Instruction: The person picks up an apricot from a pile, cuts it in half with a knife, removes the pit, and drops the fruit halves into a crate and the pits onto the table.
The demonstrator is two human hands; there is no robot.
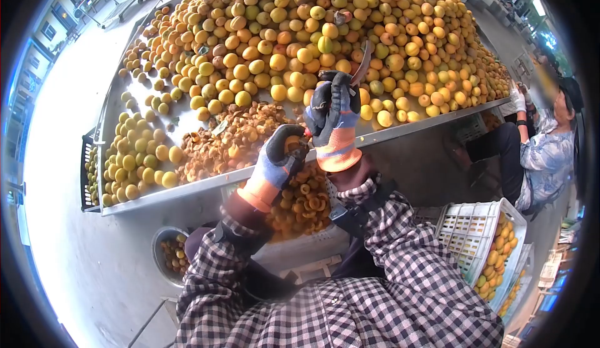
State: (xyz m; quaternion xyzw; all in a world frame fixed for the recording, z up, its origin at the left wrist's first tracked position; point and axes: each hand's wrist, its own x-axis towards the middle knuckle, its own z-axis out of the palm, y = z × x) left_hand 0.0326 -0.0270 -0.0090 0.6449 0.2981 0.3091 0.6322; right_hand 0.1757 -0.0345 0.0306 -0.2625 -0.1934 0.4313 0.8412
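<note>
A curved knife [362,64] rises from my right hand [335,113], whose gloved fingers are wrapped round its handle. My left hand [279,160], also gloved, is curled just left of it around a piece of orange fruit [292,143], partly hidden by the fingers. Both hands are over the near edge of a metal table [400,129]. Behind them lies a large heap of yellow-orange fruit [281,29]. Cut brown-orange pieces [231,138] are piled on the table left of my hands. Below my hands, halved fruit [303,204] fills a container.
A metal bucket [164,267] with some fruit stands at the lower left. White crates [472,238] of fruit are at the lower right. A black crate [88,173] adjoins the table's left end. Another person [547,154] sits at the right.
</note>
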